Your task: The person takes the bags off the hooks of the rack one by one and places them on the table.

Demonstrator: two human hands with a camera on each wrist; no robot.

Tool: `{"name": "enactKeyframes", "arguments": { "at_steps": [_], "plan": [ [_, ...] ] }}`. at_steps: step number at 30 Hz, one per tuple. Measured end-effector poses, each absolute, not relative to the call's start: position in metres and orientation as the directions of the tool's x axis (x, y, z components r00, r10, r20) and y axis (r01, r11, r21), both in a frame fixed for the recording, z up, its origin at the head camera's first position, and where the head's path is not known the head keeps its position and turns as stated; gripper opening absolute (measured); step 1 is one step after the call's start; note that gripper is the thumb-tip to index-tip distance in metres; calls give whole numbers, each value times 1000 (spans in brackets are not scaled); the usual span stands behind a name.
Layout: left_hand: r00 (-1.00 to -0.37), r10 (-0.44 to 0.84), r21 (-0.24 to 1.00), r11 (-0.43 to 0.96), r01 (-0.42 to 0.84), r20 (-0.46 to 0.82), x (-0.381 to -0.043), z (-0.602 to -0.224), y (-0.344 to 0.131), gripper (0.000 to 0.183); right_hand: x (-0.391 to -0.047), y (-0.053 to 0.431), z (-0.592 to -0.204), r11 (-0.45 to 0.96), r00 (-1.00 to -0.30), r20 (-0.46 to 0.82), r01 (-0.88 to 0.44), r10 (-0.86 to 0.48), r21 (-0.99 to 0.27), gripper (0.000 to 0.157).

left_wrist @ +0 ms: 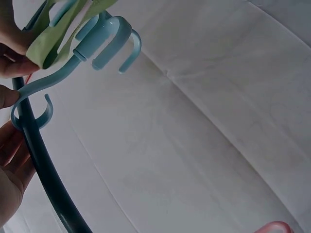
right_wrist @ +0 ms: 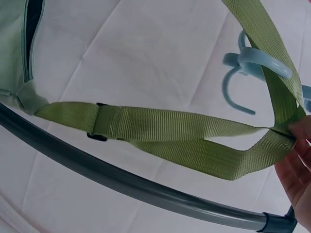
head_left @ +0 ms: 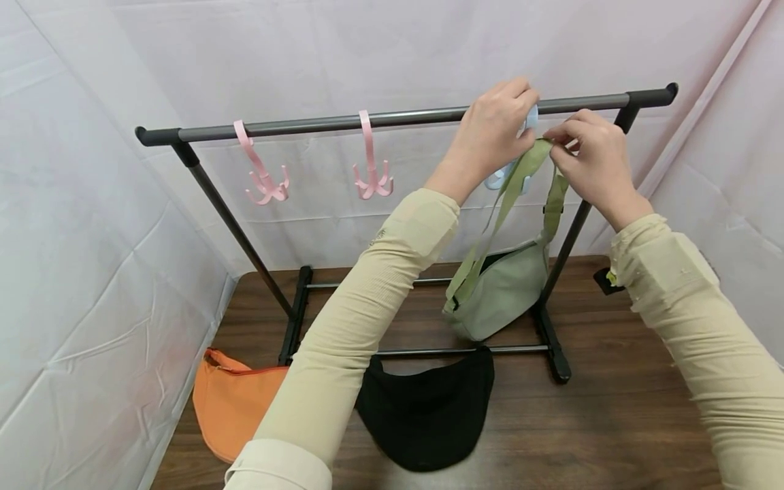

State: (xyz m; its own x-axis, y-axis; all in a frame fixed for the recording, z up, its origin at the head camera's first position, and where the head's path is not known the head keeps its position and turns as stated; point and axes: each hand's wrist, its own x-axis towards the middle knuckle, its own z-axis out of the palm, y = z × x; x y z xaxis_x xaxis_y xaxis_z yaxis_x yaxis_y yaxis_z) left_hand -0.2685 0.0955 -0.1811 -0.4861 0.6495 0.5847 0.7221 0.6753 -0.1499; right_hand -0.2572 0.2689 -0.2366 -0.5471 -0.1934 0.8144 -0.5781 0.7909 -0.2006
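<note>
A light-blue multi-prong hook (left_wrist: 48, 82) hangs on the dark rail (head_left: 422, 117), and my left hand (head_left: 493, 133) holds its upper curve, thumb on the stem and fingers behind the rail. With my right hand (head_left: 595, 155) I pinch the green strap (right_wrist: 165, 127) right beside the hook. In the right wrist view, one blue prong crosses in front of the strap. Below, the sage-green bag (head_left: 505, 296) dangles from this strap, tilted, with its dark opening showing. My hands partly hide the hook in the head view.
Two pink hooks (head_left: 263, 180) (head_left: 372, 180) hang farther left on the rail. An orange bag (head_left: 235, 415) and a black bag (head_left: 425, 415) lie on the wooden floor (head_left: 612, 408) in front of the rack. White cloth walls (head_left: 92, 238) stand around the rack.
</note>
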Motion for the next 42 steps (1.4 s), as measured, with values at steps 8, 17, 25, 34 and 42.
{"name": "enactKeyframes", "arguments": {
  "at_steps": [8, 17, 25, 34, 42],
  "plan": [
    [-509, 647, -148, 689, 710, 568, -269, -181, 97, 28, -253, 264, -229, 783, -477, 872, -581, -105, -223, 18],
    [-530, 637, -149, 707, 692, 560, -269, -180, 97, 26, -241, 256, -224, 776, -472, 877, -586, -93, -233, 17],
    [-448, 608, -156, 689, 708, 656, -269, -190, 95, 30, -228, 251, -226, 749, -445, 886, -630, -130, -207, 15],
    [-312, 572, -131, 602, 787, 758, -253, -207, 74, 26, -223, 255, -222, 744, -365, 906, -662, -212, -92, 13],
    [-262, 514, -47, 512, 858, 817, -238, -246, 51, 21, -220, 257, -215, 778, -382, 910, -616, -159, -123, 15]
  ]
}}
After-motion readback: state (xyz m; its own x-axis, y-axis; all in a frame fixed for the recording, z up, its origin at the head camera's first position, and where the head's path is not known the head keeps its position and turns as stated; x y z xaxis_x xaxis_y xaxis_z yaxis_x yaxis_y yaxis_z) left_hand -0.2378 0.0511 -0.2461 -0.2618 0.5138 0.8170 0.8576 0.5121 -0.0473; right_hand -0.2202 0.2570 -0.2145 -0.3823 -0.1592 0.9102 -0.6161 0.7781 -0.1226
